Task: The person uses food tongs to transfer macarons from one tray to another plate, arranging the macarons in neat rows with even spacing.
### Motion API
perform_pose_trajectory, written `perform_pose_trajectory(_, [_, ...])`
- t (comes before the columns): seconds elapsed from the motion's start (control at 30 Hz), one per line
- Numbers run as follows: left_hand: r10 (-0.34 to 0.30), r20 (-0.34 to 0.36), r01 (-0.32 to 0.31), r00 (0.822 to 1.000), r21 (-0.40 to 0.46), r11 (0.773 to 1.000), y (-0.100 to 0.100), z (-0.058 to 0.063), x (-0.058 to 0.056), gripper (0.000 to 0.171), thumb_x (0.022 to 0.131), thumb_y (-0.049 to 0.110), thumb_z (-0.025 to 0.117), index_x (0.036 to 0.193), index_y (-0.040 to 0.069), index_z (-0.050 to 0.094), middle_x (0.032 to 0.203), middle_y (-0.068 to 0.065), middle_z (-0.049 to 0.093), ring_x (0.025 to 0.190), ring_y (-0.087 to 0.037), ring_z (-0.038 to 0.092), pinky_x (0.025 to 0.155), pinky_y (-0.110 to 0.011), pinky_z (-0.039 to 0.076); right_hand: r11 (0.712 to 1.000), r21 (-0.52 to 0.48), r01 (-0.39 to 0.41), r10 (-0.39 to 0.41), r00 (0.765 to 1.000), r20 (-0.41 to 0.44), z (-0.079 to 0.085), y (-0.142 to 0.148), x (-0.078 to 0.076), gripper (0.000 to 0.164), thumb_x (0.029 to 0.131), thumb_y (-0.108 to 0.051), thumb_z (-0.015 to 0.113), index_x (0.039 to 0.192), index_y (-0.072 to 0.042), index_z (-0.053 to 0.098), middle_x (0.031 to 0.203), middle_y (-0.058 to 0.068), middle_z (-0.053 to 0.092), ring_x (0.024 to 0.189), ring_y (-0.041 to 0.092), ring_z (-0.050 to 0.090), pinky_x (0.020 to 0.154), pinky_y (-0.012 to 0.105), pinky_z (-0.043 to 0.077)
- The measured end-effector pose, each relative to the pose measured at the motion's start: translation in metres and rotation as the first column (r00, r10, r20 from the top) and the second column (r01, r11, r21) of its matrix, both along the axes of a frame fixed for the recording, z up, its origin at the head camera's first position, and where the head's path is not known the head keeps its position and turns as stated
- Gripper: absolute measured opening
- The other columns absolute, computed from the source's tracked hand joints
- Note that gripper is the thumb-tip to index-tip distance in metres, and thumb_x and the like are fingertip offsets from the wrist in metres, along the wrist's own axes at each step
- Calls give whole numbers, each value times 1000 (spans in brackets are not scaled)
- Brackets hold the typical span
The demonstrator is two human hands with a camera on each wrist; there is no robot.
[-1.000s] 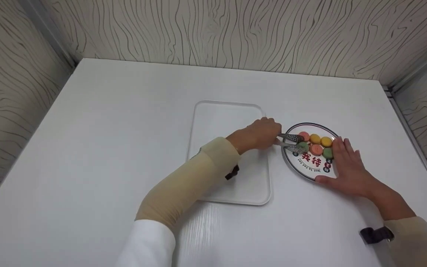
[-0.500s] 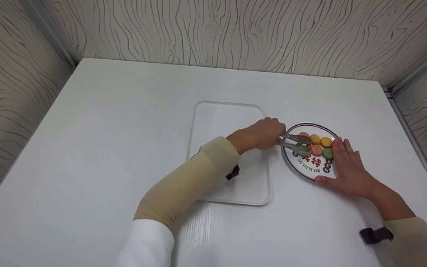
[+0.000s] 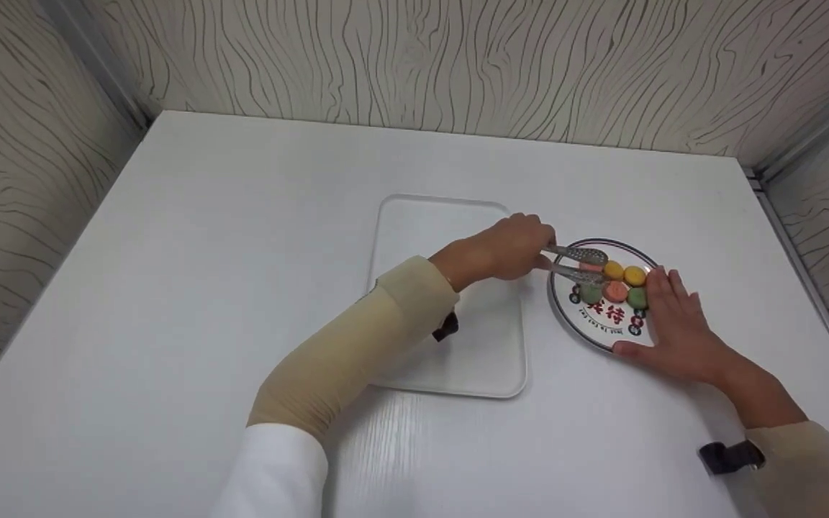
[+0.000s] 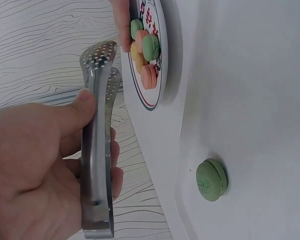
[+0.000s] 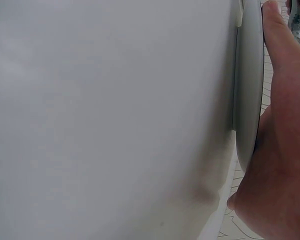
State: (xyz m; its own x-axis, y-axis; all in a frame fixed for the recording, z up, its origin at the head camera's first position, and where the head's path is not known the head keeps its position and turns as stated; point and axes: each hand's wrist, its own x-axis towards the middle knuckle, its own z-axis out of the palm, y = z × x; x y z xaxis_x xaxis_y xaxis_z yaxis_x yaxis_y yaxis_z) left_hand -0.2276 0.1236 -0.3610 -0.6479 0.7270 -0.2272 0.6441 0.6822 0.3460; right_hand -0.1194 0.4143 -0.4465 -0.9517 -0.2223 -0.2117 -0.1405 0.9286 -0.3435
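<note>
My left hand (image 3: pixel 515 247) grips metal tongs (image 4: pixel 96 150) with perforated ends, reaching from the tray to the plate. The tong ends stand apart over a pink macaron (image 3: pixel 591 266) at the plate's left. Beside it on the round printed plate (image 3: pixel 571 316) lie yellow macarons (image 3: pixel 635 275), another pink macaron (image 3: pixel 615 291) and green macarons (image 3: pixel 637 297). My right hand (image 3: pixel 681 338) rests on the plate's right rim, fingers straight and thumb spread toward the near edge. In the left wrist view, a single green macaron (image 4: pixel 211 180) sits on the white tray, hidden by my arm in the head view.
The white rectangular tray (image 3: pixel 458 363) lies left of the plate, under my left forearm. The white table (image 3: pixel 206 288) is bounded by wood-grain patterned walls (image 3: pixel 414 65) at the back and sides.
The tongs have slid right over the plate, then shifted toward its far side, from the left green macaron to the pink one. My right hand and the plate have stayed put.
</note>
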Motion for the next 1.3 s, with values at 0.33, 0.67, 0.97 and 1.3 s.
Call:
perform_pose_trajectory(0.33, [35, -4, -35, 999, 44, 998, -19, 14, -2, 40, 104, 27, 60, 141, 11, 59, 126, -1, 62, 110, -14, 52, 96, -25, 45, 1000, -3, -5, 5, 1000, 2, 1, 1, 0, 130, 87, -58, 73, 155, 11, -13, 162, 36, -11, 149, 48, -20, 114, 71, -8])
perform_pose_trajectory(0.67, [37, 2, -37, 999, 99, 994, -41, 19, -5, 38, 104, 25, 61, 138, 7, 60, 124, -4, 63, 108, -16, 53, 96, -27, 45, 1000, -19, -10, 10, 1000, -18, -1, 3, 1, 128, 88, -56, 73, 155, 11, -13, 162, 35, -11, 149, 48, -19, 114, 71, -8])
perform_pose_trajectory(0.97, [43, 10, -44, 999, 143, 989, -60, 17, -6, 37, 103, 24, 63, 134, 5, 63, 119, -5, 64, 106, -17, 54, 96, -29, 46, 1000, -14, -7, 7, 1000, -18, -1, 3, 1, 127, 87, -56, 73, 156, 11, -11, 163, 35, -10, 150, 48, -19, 115, 70, -8])
perform_pose_trajectory(1.3, [73, 52, -80, 996, 167, 983, -79, 10, -10, 34, 103, 21, 62, 133, 5, 63, 121, -6, 65, 108, -17, 56, 98, -29, 45, 1000, -16, -8, 8, 1000, -17, -1, 3, 1, 128, 87, -56, 73, 155, 10, -13, 163, 35, -11, 150, 48, -19, 115, 70, -9])
